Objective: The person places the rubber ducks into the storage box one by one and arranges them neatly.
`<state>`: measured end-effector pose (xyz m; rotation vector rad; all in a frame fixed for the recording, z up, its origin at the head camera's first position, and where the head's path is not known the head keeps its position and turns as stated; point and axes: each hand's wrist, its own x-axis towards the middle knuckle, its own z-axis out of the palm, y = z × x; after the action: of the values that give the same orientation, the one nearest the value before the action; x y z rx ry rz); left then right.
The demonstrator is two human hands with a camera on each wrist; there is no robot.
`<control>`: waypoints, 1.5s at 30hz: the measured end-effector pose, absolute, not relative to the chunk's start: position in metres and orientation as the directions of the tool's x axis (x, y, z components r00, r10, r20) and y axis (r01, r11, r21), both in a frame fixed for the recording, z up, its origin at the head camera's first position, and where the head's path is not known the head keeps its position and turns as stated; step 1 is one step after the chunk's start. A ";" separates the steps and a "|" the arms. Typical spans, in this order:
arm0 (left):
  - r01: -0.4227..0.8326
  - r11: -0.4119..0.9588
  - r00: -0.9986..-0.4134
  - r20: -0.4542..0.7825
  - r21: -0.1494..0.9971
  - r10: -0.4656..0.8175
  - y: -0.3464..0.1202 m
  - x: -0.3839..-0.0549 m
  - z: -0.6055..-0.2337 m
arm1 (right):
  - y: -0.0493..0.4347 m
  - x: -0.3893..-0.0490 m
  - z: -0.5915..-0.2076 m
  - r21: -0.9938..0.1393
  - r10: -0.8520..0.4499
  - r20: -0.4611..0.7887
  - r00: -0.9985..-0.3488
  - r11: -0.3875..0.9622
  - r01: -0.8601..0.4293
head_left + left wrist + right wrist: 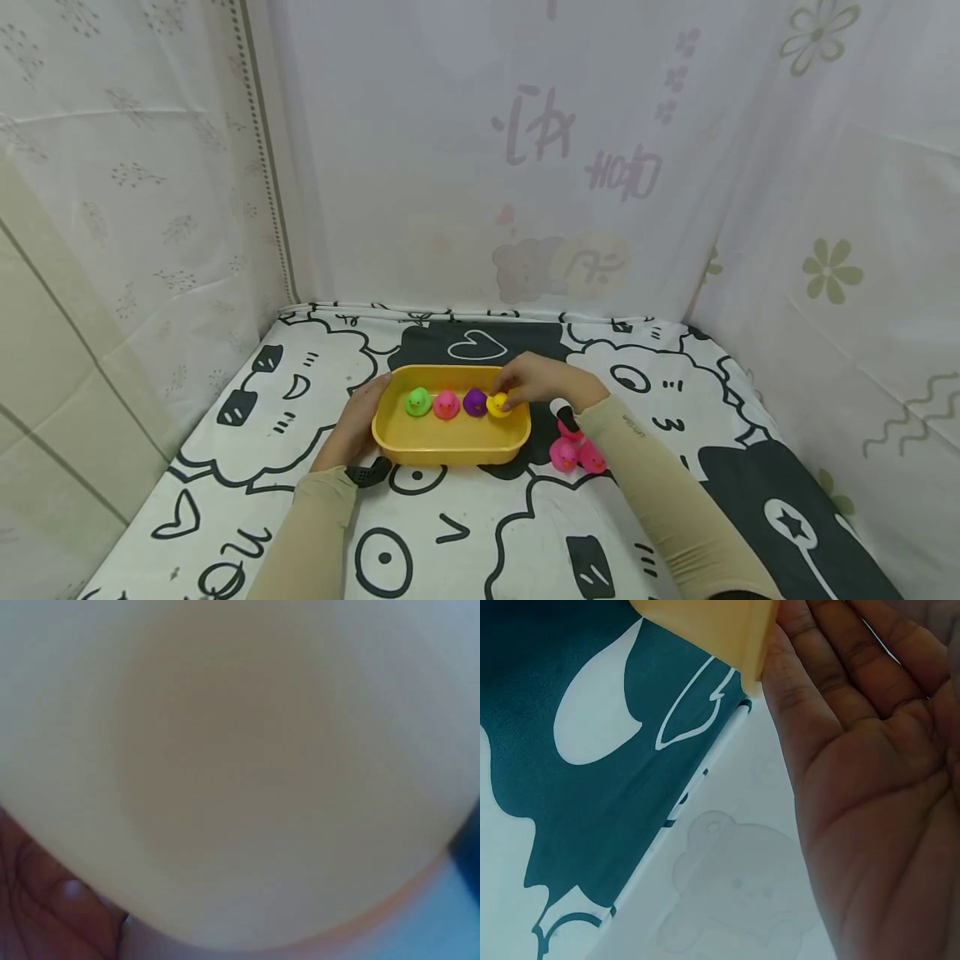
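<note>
A yellow tray [450, 448] holds a row of small rubber ducks: a green duck [417, 402], a pink duck [446, 405], a purple duck [475, 402] and, at the right end, a yellow duck [497, 406]. My right hand [534, 379] reaches over the tray's right rim and pinches the yellow duck. At the left end, my left hand [358, 421] holds the tray by its side. In the right wrist view, the right palm [889, 802] shows beside a tray corner [720, 630], with the duck hidden. A blurred pale surface [240, 765] fills most of the left wrist view.
Several pink ducks [564, 455] lie together on the patterned cloth [442, 542], right of the tray and close to the right forearm. White printed curtains [420, 167] stand behind and at both sides. A dark wristband [369, 473] circles the left wrist.
</note>
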<state>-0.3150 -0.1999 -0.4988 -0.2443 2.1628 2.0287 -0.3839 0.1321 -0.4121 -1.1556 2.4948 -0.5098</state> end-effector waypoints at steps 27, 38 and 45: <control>-0.214 0.080 -0.977 -0.214 0.973 -0.010 -0.203 -0.316 -0.504 | 0.112 -0.380 -0.421 -0.269 -0.766 -0.186 -0.615 0.642 -0.718; -0.202 0.083 -0.979 -0.202 0.976 -0.004 -0.202 -0.319 -0.505 | 0.113 -0.381 -0.419 -0.225 -0.768 -0.168 -0.618 0.640 -0.734; -0.215 0.072 -0.977 -0.215 0.974 -0.008 -0.199 -0.320 -0.505 | 0.118 -0.380 -0.419 -0.262 -0.779 -0.156 -0.607 0.625 -0.735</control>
<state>-0.3198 -0.1995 -0.5047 -0.2295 2.1826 2.0284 -0.3805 0.1177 -0.4193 -1.2338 2.5954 -0.2506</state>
